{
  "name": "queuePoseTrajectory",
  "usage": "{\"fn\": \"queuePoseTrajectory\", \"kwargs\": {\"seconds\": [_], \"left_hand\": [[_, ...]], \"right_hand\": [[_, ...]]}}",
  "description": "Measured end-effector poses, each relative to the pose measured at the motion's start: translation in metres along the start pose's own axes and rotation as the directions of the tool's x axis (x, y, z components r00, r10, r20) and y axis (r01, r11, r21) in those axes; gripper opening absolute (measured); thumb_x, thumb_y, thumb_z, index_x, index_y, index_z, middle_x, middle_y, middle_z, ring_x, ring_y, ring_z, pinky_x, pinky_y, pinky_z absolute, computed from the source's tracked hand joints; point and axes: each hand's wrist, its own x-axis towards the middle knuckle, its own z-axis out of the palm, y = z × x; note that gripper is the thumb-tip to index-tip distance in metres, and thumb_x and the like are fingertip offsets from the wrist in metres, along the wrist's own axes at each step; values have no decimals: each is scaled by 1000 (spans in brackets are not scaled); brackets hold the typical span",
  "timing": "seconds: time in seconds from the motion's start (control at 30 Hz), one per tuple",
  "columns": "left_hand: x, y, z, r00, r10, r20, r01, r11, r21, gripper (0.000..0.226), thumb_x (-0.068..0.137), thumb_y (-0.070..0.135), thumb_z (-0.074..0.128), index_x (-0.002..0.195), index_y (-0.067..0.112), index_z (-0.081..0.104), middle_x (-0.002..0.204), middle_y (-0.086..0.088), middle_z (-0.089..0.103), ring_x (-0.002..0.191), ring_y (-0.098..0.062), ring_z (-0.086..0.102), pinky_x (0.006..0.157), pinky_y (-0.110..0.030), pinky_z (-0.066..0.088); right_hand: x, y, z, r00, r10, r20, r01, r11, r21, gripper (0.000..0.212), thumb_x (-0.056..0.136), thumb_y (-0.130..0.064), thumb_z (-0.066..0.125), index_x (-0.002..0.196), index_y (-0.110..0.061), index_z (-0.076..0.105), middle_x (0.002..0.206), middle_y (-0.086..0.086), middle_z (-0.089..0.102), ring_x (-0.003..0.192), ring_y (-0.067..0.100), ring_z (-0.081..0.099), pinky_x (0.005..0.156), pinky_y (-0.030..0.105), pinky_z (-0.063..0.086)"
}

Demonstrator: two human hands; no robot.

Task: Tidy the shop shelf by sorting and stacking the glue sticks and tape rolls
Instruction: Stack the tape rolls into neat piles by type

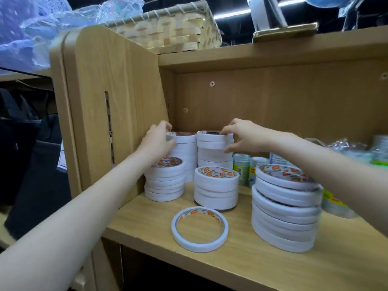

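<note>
Wooden shelf already carried five tape stacks, though one loose roll lay unstacked, so we judged much work remained. Our left hand curled round the rear-left stack; our right hand pinched the top rolls of the neighbouring stack.

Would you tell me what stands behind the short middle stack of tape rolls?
A taller tape stack, its top rolls gripped by the right hand. The short stack covers its base.
</note>
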Motion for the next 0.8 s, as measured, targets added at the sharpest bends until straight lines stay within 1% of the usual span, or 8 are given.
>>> {"fn": "queuePoseTrajectory", "kwargs": {"seconds": [0.2, 0.33, 0.4, 0.5, 0.6, 0.67, 0.73, 0.8], "left_hand": [[3, 4, 18, 997, -76, -21, 75, 994, -76, 40, 89, 21, 60, 125, 7, 50, 122, -14, 57, 113, -27, 51, 84, -28, 37], [5, 0, 20, 994, -83, -74, 80, 996, -50, 34, 87, 17, 61, 119, 8, 54, 115, -14, 60, 109, -30, 53, 79, -27, 36], [6, -4, 18, 995, -81, -52, 77, 994, -74, 37, 85, 18, 63, 120, 9, 53, 117, -13, 60, 108, -29, 55, 84, -30, 40], [3, -7, 9, 998, -39, -48, 34, 994, -100, 44, 86, 19, 64, 127, 10, 48, 121, -12, 58, 110, -28, 56, 92, -35, 44], [-2, -14, 2, 998, -8, -61, 2, 994, -109, 45, 87, 17, 61, 128, 11, 46, 115, -11, 61, 102, -26, 59, 91, -36, 47], [-6, -18, 0, 999, 4, -41, -9, 992, -124, 46, 87, 13, 59, 130, 11, 44, 116, -12, 60, 103, -26, 59, 93, -39, 47], [-9, -21, -1, 1000, 12, -25, -16, 989, -148, 49, 88, 9, 55, 135, 10, 40, 122, -13, 58, 108, -25, 58, 96, -40, 46], [-10, -21, -3, 1000, 20, -3, -20, 990, -139, 54, 89, 7, 53, 140, 7, 36, 130, -13, 54, 116, -24, 55, 101, -37, 43]], "right_hand": [[15, 4, -2, 999, -21, -25, 20, 999, -38, 46, 78, -35, 72, 114, -9, 61, 95, 0, 44, 87, 14, 40, 68, 24, 29], [14, 9, -7, 999, 27, 23, -31, 976, 216, 26, 83, -34, 67, 99, -14, 68, 93, 5, 62, 76, 17, 62, 55, 16, 48], [17, 9, -13, 999, 33, 0, -32, 974, 225, 16, 84, -32, 66, 90, -17, 70, 91, 7, 67, 70, 15, 62, 50, 11, 46], [24, 4, -25, 998, 26, -63, -8, 964, 264, 8, 84, -27, 66, 83, -20, 70, 81, 4, 69, 54, 2, 58, 54, 11, 41], [32, -6, -37, 988, 56, -143, -8, 947, 320, 9, 85, -28, 66, 85, -19, 67, 81, 0, 66, 57, 2, 61, 57, 13, 41], [42, -18, -35, 985, 40, -169, 14, 951, 310, 9, 85, -29, 66, 86, -19, 65, 85, 1, 67, 55, -1, 59, 52, 5, 39], [57, -34, -22, 986, 17, -168, 28, 965, 262, 11, 86, -26, 65, 91, -17, 67, 95, 4, 68, 63, 3, 60, 52, 3, 37], [70, -49, -4, 989, 2, -150, 30, 976, 214, 22, 86, -20, 64, 107, -12, 66, 109, 7, 65, 84, 12, 57, 68, 14, 41]]}}
